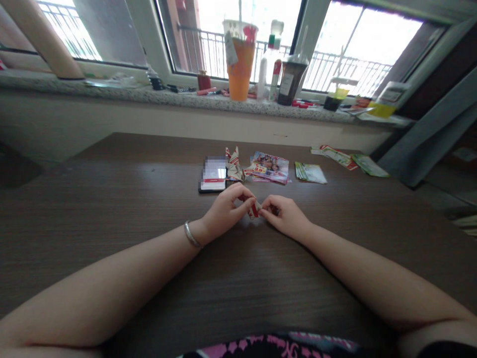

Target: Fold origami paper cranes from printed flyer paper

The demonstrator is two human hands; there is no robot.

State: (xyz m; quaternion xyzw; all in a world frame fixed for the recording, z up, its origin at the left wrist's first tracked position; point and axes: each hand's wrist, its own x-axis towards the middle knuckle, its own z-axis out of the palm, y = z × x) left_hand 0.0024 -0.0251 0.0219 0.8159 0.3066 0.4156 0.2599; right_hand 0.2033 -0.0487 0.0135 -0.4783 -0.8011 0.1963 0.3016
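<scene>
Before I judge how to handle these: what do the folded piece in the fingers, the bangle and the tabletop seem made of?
Folded piece: probably printed paper, from its angular shape and red-and-cream pattern; coating unclear.
Bangle: likely silver-coloured metal, judging by its soft shine.
Tabletop: dark wood or wood-look laminate, seemingly satin, with streaky grain and soft reflections.

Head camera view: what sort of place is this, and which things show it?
Probably an indoor living space, perhaps a home or dormitory: a dark brown wood-grain table stands by a speckled grey stone-look windowsill, which holds a tall clear plastic cup of orange drink.
</scene>
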